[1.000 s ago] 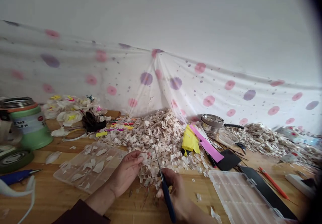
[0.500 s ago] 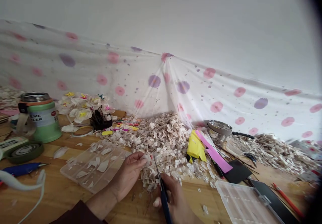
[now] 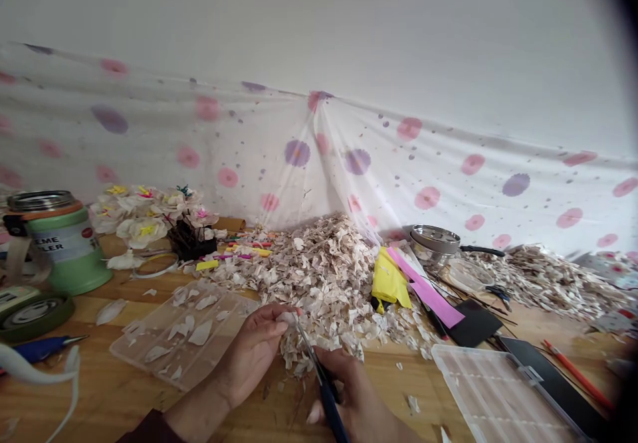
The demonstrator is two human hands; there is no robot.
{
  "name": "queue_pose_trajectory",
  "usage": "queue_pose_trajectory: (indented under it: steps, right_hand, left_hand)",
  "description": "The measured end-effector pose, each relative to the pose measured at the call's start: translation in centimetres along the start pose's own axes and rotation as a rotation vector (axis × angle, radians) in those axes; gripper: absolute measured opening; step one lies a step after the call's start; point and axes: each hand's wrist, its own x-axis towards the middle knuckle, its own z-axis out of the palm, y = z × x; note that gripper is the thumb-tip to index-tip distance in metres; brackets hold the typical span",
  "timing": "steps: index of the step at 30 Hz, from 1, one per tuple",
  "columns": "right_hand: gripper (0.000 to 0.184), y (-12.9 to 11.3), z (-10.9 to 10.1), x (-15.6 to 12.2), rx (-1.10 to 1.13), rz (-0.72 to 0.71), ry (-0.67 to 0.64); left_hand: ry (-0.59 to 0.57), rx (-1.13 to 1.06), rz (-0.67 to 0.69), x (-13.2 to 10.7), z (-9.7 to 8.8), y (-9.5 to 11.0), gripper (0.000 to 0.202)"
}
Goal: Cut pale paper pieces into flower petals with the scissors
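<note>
Left hand (image 3: 252, 353): fingertips pinch a small pale petal (image 3: 286, 317), held just above the near edge of the scrap pile (image 3: 319, 277) on the table (image 3: 119, 390).

Right hand (image 3: 356, 400): grip clenched around blue-handled scissors (image 3: 319, 376), blade tips touching the petal.

Clear tray (image 3: 182, 333): left of the left hand, holding a few pale petals.

Second clear tray (image 3: 493, 396): right of the right hand.

Green jar (image 3: 62, 244), tape roll (image 3: 32, 310), paper flowers (image 3: 144, 217): far left.

Yellow sheet (image 3: 389, 280), pink strip (image 3: 423, 290), metal tin (image 3: 434, 240): right of the pile.
</note>
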Motion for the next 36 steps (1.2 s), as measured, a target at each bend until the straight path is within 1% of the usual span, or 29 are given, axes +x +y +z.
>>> queue_pose_trajectory:
  steps: [4, 6, 8, 10, 12, 14, 16, 18, 20, 26, 31, 36]
  right_hand:
    - [0.057, 1.0, 0.1, -0.4, 0.154, 0.076, -0.077]
    - [0.064, 1.3, 0.0, -0.4, 0.185, 0.07, -0.069]
    - [0.067, 1.3, 0.0, -0.4, 0.179, 0.045, -0.056]
    - [0.068, 1.4, 0.1, -0.3, 0.174, 0.036, -0.086]
    - [0.068, 1.6, 0.1, -0.3, 0.191, 0.042, -0.126]
    - [0.066, 2.1, 0.2, -0.4, 0.212, 0.034, -0.127]
    - [0.064, 2.4, 0.2, -0.6, 0.224, 0.019, -0.115]
    - [0.064, 2.5, 0.2, -0.7, 0.241, 0.024, -0.132]
    - [0.065, 2.3, 0.3, -0.7, 0.253, 0.04, -0.152]
    - [0.067, 1.4, 0.4, -0.5, 0.273, 0.072, -0.151]
    - [0.06, 1.4, 0.5, -0.4, 0.287, 0.052, -0.137]
    - [0.057, 0.7, 0.3, -0.3, 0.304, 0.061, -0.147]
  left_hand:
    - [-0.044, -0.024, -0.036, 0.1, -0.2, -0.2, 0.019]
    - [-0.062, -0.035, -0.05, 0.2, -0.3, -0.3, 0.02]
    - [-0.049, -0.037, -0.055, 0.2, -0.3, -0.4, 0.021]
    - [-0.018, -0.029, -0.056, 0.2, -0.3, -0.4, 0.023]
    - [0.009, -0.013, -0.053, 0.2, -0.3, -0.4, 0.024]
    - [0.021, 0.003, -0.047, 0.2, -0.4, -0.4, 0.024]
    - [0.017, 0.009, -0.044, 0.3, -0.4, -0.4, 0.024]
    - [-0.002, 0.013, -0.035, 0.3, -0.4, -0.4, 0.023]
    - [-0.018, 0.021, -0.024, 0.4, -0.3, -0.4, 0.022]
    - [-0.031, 0.028, -0.032, 0.5, -0.4, -0.3, 0.02]
    - [-0.022, 0.023, -0.044, 0.4, -0.5, -0.2, 0.02]
    - [-0.019, 0.031, -0.042, 0.4, -0.7, -0.1, 0.023]
